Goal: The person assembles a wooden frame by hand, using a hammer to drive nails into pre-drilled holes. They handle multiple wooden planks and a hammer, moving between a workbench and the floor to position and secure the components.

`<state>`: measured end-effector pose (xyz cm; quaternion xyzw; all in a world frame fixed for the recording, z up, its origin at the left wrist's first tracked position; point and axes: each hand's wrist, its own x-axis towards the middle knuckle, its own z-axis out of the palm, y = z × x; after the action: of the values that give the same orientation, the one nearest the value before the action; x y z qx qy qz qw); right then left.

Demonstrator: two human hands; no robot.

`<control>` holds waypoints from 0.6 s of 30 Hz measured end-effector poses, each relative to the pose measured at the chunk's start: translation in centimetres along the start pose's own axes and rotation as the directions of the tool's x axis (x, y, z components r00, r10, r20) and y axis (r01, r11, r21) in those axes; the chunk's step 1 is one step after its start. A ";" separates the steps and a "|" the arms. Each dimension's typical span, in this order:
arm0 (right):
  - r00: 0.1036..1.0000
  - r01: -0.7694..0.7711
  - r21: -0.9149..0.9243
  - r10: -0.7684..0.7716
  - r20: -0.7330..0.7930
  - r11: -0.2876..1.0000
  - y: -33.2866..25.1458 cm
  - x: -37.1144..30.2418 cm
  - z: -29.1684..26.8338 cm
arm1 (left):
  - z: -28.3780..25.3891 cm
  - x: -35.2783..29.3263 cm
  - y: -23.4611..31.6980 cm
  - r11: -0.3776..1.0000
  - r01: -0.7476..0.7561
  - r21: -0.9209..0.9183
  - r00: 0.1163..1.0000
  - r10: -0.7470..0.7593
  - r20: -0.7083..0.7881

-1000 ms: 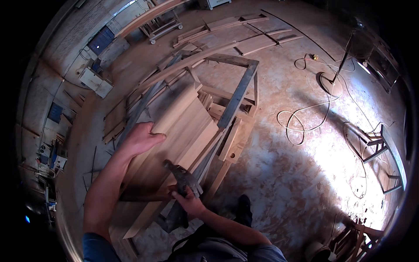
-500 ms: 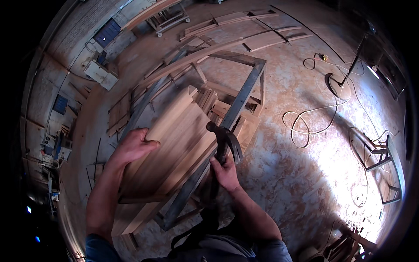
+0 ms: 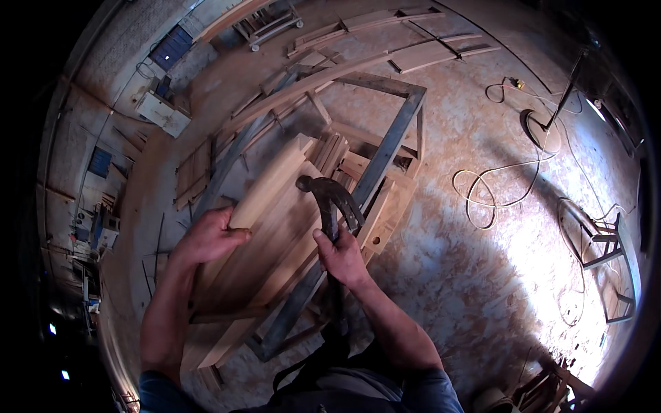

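A claw hammer [image 3: 329,195] with a dark head is gripped in my right hand [image 3: 344,261], its head raised over the right part of a wooden panel [image 3: 261,241]. The thumb lies along the handle. My left hand [image 3: 210,237] holds the panel's left rail [image 3: 270,177], thumb on top; its other fingers are partly hidden behind the edge. The panel is made of pale brown boards set between rails and lies tilted on a grey metal frame [image 3: 396,141]. Whether the hammer touches the wood cannot be made out, but it appears to be above it.
Several wood strips [image 3: 334,153] lie beyond the panel, inside the metal frame. Long curved timbers [image 3: 337,71] stretch across behind. A looped cable [image 3: 475,199] lies on the floor to the right, near a metal stand [image 3: 625,258]. A white cabinet [image 3: 162,113] stands at the left wall.
My right hand and the hammer have moved left, bringing the hammer head over the panel. The left hand keeps its hold on the rail. The whole view has shifted slightly.
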<state>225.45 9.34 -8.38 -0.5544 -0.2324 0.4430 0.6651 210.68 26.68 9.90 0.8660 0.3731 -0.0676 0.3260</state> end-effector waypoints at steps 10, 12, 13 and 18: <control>0.993 0.088 -0.278 -0.106 -0.049 0.956 -4.1 -0.9 -3.2 | -0.3 0.6 -1.8 0.986 -0.032 0.164 0.997 0.042 -0.061; 0.983 0.173 -0.426 -0.185 0.012 0.888 -9.5 -1.7 -5.2 | -0.3 1.3 -1.1 0.979 -0.031 0.202 0.998 0.043 -0.056; 0.985 0.171 -0.524 -0.164 0.061 0.834 -13.6 -2.0 -5.5 | -0.3 1.3 -1.2 0.978 -0.017 0.210 0.998 0.029 -0.055; 0.851 0.518 -0.710 -0.369 0.373 0.478 -24.6 0.2 -3.0 | -0.4 0.8 0.6 0.955 0.092 0.282 0.996 -0.088 -0.027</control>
<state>236.12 8.08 13.97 -0.6693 -0.5940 0.1510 0.4199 211.63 27.10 10.27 0.8863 0.4008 -0.1290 0.1929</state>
